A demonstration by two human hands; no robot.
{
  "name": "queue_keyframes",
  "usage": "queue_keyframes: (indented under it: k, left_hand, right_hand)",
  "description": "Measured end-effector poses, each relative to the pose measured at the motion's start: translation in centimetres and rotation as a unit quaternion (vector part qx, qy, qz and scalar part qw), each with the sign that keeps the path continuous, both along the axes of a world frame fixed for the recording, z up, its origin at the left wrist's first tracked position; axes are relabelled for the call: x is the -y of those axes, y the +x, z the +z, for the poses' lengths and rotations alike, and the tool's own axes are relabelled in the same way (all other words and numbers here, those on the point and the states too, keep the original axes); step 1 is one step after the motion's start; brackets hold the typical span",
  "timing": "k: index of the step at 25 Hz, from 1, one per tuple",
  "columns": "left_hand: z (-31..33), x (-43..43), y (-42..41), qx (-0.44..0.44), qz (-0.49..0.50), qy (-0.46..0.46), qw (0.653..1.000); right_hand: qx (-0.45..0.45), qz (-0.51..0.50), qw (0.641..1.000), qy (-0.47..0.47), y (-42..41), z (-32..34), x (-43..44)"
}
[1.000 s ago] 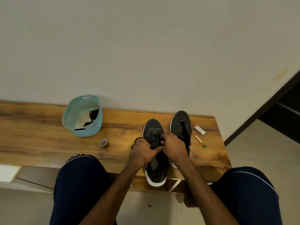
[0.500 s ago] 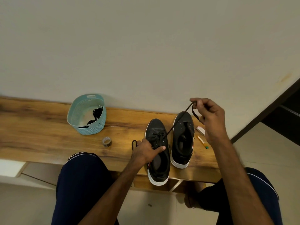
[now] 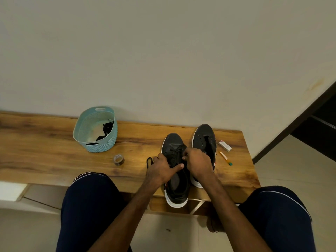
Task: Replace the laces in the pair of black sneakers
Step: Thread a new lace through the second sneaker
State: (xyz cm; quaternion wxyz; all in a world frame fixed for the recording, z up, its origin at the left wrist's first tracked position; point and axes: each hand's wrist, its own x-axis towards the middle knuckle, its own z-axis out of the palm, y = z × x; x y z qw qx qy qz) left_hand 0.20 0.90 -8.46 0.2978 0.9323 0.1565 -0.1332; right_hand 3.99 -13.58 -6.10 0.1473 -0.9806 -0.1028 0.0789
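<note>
Scene: We look down on a person seated at a wooden tabletop [image 3: 45,142] set against a pale wall, with a dark blue knee on either side.
Laced sneaker: The black laced sneaker [image 3: 173,141] lies toe toward the wall. Its white-soled heel hangs over the near edge, and a black lace [image 3: 147,162] crosses its far eyelets.
Left hand: The left hand [image 3: 162,170] grips the shoe's left side, fingers curled over the collar and thumb stretched across the opening.
Right hand: The right hand [image 3: 199,163] bunches its fingers over the eyelets and, as far as we can make out, pinches the lace there.
Lace end: One loop of the lace lies on the tabletop just left of the left hand.
Second sneaker: The second sneaker [image 3: 204,135] sits just right of the first and a little farther off, with its rows of eyelets in view.
Basket: A pale blue basket [image 3: 94,145] stands to the far left near the wall and holds a tangle of black spare laces [image 3: 107,128].
Small items: A tape roll [image 3: 119,159] lies between the basket and the shoes. A white box [image 3: 225,145] and an orange pen [image 3: 225,158] with a green cap lie right of the second sneaker.
</note>
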Motion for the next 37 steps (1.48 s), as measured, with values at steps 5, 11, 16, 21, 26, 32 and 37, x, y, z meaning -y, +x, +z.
queue_keyframes:
  k: [5,11,16,21,26,32,37]
  left_hand:
    - [0.2,0.0,-0.1,-0.003,0.003,0.0,1.0]
    - [0.5,0.2,-0.2,-0.009,-0.002,0.0,1.0]
    - [1.5,-0.8,0.1,-0.016,-0.027,-0.039,0.999]
    - [2.0,-0.4,0.6,0.006,-0.01,-0.081,0.997]
    - [1.7,-0.3,0.8,0.07,0.046,-0.058,0.995]
    - [1.5,-0.4,1.0,0.116,0.058,-0.076,0.989]
    - [0.9,-0.8,1.5,0.097,0.088,-0.115,0.985]
  right_hand:
    - [-0.085,-0.027,0.995,0.039,0.4,4.4,1.9]
    - [-0.049,-0.081,0.942,0.321,0.9,11.0,7.5]
    - [-0.181,-0.129,0.95,0.221,1.0,7.7,7.5]
    - [-0.126,-0.147,0.902,0.387,1.3,8.1,7.3]
    - [-0.047,-0.101,0.94,0.323,1.6,6.3,5.8]
    - [-0.02,-0.042,0.952,0.302,1.7,1.1,1.5]
    - [-0.03,-0.031,0.955,0.292,1.8,-0.9,0.0]
